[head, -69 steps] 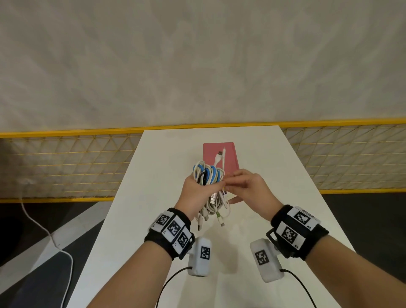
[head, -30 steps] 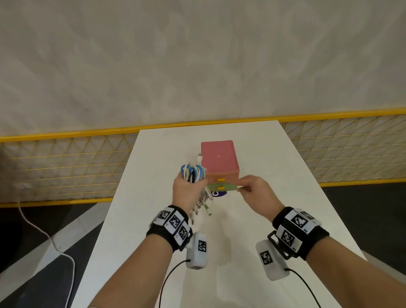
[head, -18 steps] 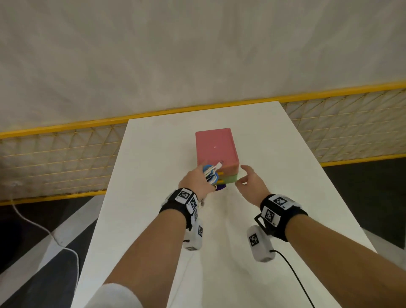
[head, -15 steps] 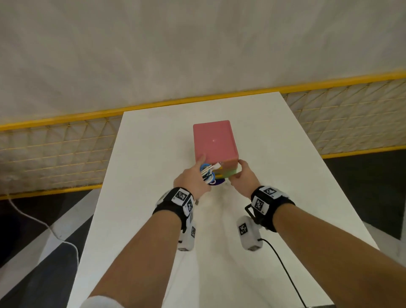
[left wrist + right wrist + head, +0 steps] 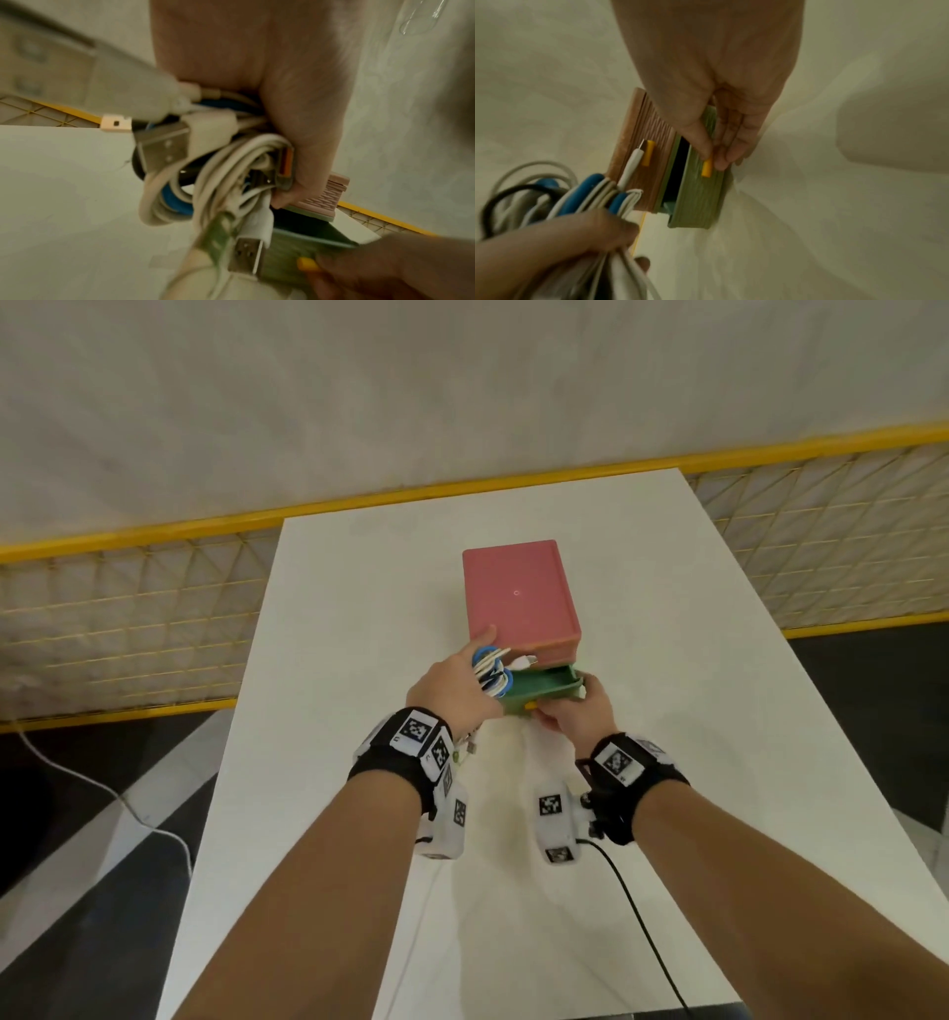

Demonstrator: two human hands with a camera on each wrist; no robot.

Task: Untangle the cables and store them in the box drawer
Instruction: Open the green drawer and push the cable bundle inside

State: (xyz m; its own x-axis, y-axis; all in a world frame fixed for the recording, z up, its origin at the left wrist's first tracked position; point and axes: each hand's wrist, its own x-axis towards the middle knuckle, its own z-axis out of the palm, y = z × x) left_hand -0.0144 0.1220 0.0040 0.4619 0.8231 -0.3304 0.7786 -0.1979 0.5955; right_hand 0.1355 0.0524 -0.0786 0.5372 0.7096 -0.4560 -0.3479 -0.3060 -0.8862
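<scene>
A pink box [image 5: 516, 593] stands mid-table. Its green drawer [image 5: 544, 686] is pulled partly out toward me. My right hand [image 5: 575, 713] pinches the drawer's yellow handle [image 5: 707, 167], thumb and fingers around the drawer front [image 5: 700, 192]. My left hand [image 5: 454, 688] grips a bundle of white, blue and black cables [image 5: 492, 672] at the box's front left corner, its forefinger touching the pink lid. USB plugs [image 5: 164, 148] stick out of the cable bundle [image 5: 205, 178]. One white plug tip [image 5: 635, 160] rests against the pink drawer's yellow handle [image 5: 647, 153].
The white table [image 5: 359, 660] stretches around the box, with a yellow-framed mesh fence [image 5: 128, 618] beyond its far edge. A white cord [image 5: 102, 788] lies on the dark floor at left. A black lead [image 5: 637, 916] trails from my right wrist.
My right hand took the green drawer's handle and drew the drawer out. My left hand carried the cable bundle forward to the box front. The view tilted closer over the box.
</scene>
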